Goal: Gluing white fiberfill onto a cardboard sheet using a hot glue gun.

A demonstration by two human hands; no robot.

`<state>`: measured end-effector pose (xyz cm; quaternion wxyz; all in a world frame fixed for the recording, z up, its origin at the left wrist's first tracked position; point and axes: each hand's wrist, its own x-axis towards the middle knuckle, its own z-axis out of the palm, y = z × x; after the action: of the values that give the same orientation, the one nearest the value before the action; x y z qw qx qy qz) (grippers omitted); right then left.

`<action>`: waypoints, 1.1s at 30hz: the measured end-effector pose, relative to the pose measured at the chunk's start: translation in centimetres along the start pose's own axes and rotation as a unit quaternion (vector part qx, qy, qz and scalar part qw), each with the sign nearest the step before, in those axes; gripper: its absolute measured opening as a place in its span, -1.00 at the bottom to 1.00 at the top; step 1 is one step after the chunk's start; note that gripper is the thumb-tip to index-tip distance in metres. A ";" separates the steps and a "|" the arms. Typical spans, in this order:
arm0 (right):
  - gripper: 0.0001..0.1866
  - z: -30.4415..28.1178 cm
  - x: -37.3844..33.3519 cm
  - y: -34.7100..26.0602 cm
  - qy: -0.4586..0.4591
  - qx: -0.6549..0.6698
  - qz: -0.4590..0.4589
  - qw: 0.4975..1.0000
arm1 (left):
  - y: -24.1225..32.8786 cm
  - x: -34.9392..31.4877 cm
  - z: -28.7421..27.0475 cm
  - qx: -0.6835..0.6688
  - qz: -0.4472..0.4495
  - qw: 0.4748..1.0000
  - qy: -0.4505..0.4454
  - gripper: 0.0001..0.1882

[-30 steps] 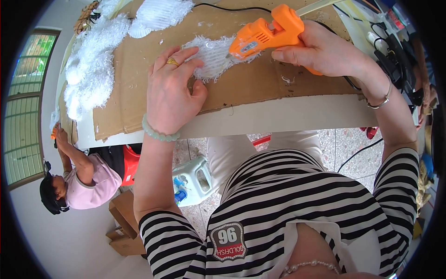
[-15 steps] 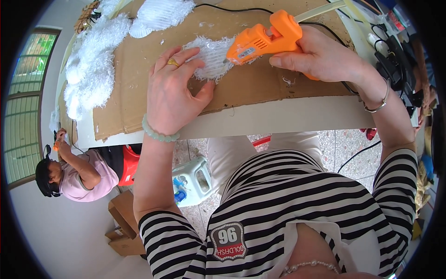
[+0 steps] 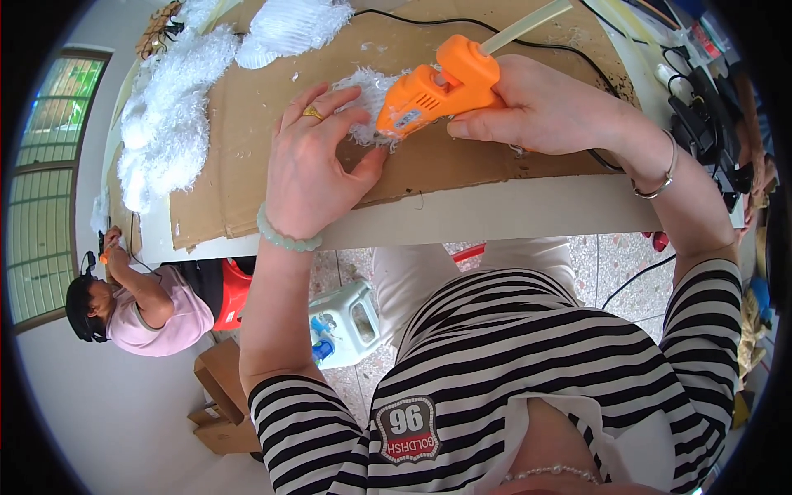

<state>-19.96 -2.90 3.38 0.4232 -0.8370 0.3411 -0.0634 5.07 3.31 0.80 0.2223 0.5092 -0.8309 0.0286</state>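
Note:
My right hand (image 3: pixel 544 103) is wrapped round an orange hot glue gun (image 3: pixel 433 92). A pale glue stick (image 3: pixel 528 26) sticks out of its back end. The gun's tip points down and left, over a small fuzzy white textile piece (image 3: pixel 361 81) lying on a cardboard sheet (image 3: pixel 247 132). My left hand (image 3: pixel 309 169) rests at the left side of this piece, fingers and thumb spread apart, fingertips against it. The gun's body hides the piece's right part. Whether glue is coming out cannot be seen.
Fluffy white material (image 3: pixel 165 132) is heaped at the left, with a ribbed white piece (image 3: pixel 289 31) at the back. A black cord (image 3: pixel 569 51) crosses the cardboard. Black devices (image 3: pixel 705 115) lie at the right. Another person (image 3: pixel 157 309) works at the far left. A plastic jug (image 3: pixel 346 322) stands below.
The glue gun and my right hand have moved left and slightly down, covering more of the white piece. My left hand stays at the piece almost unmoved.

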 end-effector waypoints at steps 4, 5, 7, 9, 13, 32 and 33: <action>-0.64 -0.1 0.4 -1.0 -0.004 -0.006 0.016 1.000 | -0.4 0.4 0.0 -0.036 0.008 0.999 -0.002 -0.68; -0.64 -0.2 0.4 -1.2 -0.009 -0.020 0.032 0.999 | -0.4 0.5 0.0 -0.037 0.010 0.999 -0.001 -0.68; -0.64 0.0 0.4 -0.8 0.004 -0.030 0.021 0.999 | -0.4 0.7 -0.2 -0.073 0.011 0.997 -0.005 -0.68; -0.64 -0.1 0.3 -0.7 0.015 -0.039 0.008 0.999 | -0.7 0.4 0.0 -0.070 0.002 0.998 -0.003 -0.67; -0.66 -1.2 -1.5 0.9 0.089 0.041 -0.021 0.995 | -1.1 0.5 0.0 -0.059 0.004 0.998 -0.003 -0.61; -0.59 1.2 2.6 2.3 0.229 0.490 -0.001 0.841 | 0.6 -1.0 -0.8 -0.018 -0.074 0.995 0.069 -0.43; -0.58 1.2 2.7 2.4 0.232 0.488 -0.005 0.841 | 0.3 -1.4 -1.2 -0.109 -0.163 0.977 0.087 -0.44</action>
<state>-18.66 -4.71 0.35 0.6852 -0.4843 0.3503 -0.4162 5.73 4.99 1.36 0.3499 0.6059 -0.7124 -0.0543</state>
